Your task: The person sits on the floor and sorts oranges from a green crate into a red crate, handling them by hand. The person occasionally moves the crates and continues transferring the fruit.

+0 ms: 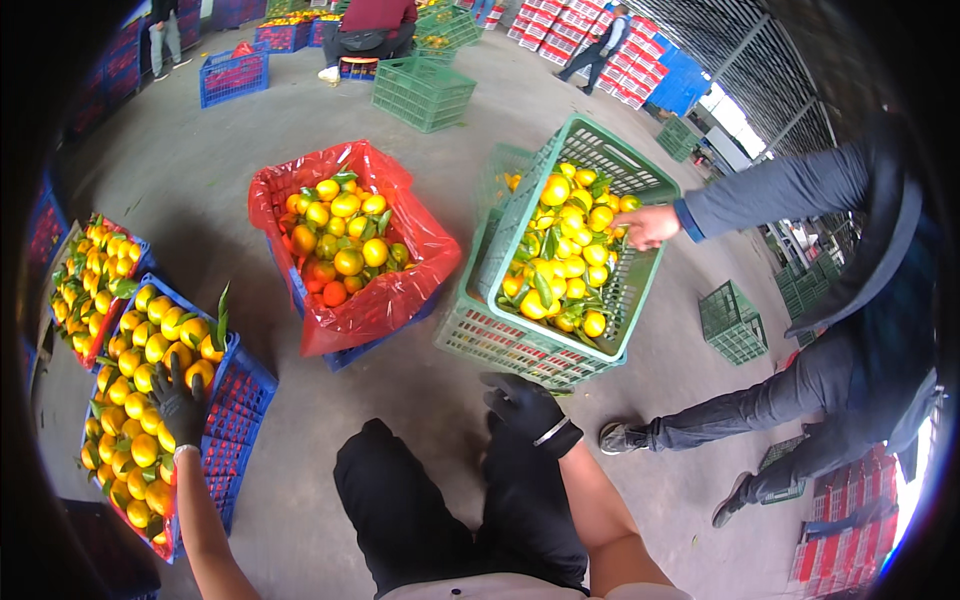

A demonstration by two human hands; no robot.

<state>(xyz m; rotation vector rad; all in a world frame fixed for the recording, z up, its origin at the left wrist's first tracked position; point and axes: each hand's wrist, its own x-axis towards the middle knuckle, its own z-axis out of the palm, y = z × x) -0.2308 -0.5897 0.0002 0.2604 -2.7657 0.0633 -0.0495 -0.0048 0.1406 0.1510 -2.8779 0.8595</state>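
My left hand (178,401), in a dark glove, rests with spread fingers on the oranges (136,405) heaped in a blue plastic crate (244,401) at the left. My right hand (521,405), also gloved, is above my right knee with bent fingers; nothing shows in it. Before me, a blue crate lined with a red plastic bag (349,330) holds more oranges (349,261), some with leaves. To its right, a green plastic crate (551,343) of leafy yellow-orange citrus fruit (574,266) stands tilted on other crates. Another person's bare hand (646,226) reaches into it.
That person (825,375) stands at the right. A second filled crate (139,251) is at the far left. Farther off are an empty-looking green crate (424,94), a blue crate (234,77), a seated person (371,26), a walking person (600,49) and stacked red-and-white boxes (551,30).
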